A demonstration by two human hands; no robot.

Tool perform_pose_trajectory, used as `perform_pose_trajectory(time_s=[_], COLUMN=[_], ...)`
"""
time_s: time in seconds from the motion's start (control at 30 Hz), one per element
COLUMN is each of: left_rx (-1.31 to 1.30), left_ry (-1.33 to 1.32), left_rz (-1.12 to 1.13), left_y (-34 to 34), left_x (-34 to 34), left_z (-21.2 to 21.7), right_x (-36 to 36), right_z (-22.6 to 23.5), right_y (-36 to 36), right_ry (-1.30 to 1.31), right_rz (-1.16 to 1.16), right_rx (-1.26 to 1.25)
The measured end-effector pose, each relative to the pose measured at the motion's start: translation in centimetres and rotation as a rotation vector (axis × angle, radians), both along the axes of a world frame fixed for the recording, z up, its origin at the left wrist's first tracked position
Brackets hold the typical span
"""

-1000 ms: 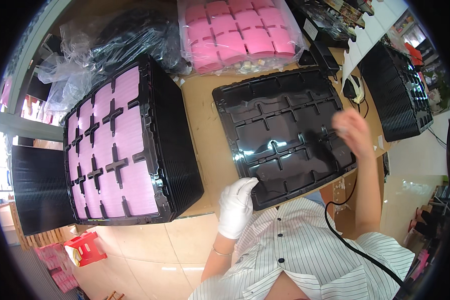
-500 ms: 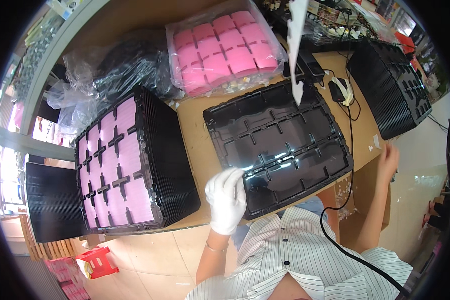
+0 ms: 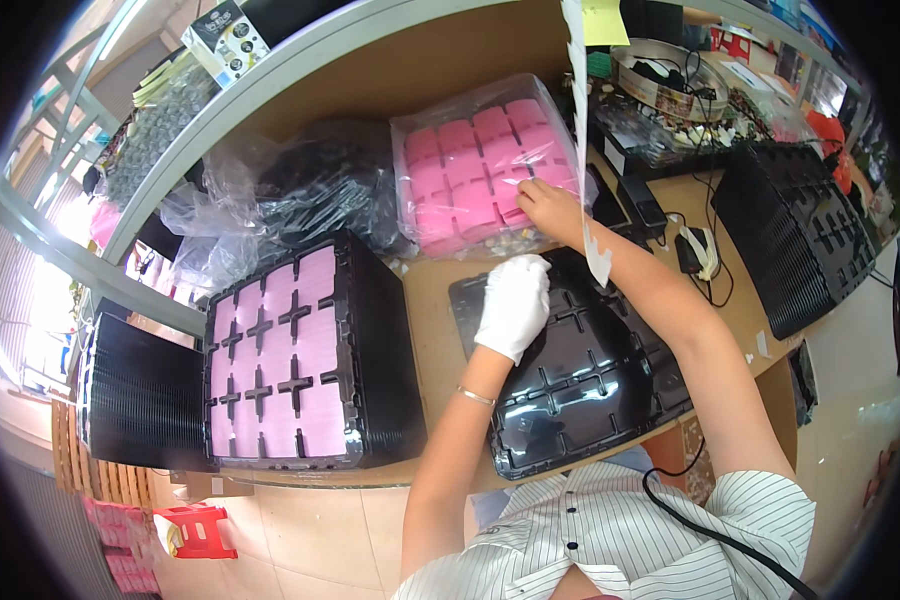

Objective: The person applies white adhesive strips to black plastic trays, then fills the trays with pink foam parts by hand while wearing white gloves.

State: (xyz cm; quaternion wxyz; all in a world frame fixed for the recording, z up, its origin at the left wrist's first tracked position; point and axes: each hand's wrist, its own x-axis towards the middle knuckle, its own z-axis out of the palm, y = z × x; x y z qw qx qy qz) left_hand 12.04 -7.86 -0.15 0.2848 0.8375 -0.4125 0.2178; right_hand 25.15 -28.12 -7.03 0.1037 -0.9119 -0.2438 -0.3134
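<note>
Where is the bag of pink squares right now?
In the head view, the clear bag of pink foam pads lies at the table's far edge, just beyond the empty black tray, with the bare right hand on its right end.

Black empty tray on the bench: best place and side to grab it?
Judging by its pose, take the black tray by the raised rim at its near corner, which overhangs the bench edge, coming from the person's side. The gloved left hand rests on its far end.
</note>
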Motion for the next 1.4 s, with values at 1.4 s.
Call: perform_pose_trajectory(time_s=[1.4], left_rx=[0.206], left_ry=[-0.039], left_rz=[0.259], left_y=[-4.5], left_x=[5.5], left_z=[-1.7], right_x=[-6.1], right_z=[15.5], right_y=[4.2], right_ry=[-0.305], right_rz=[0.089], right_rx=[0.680])
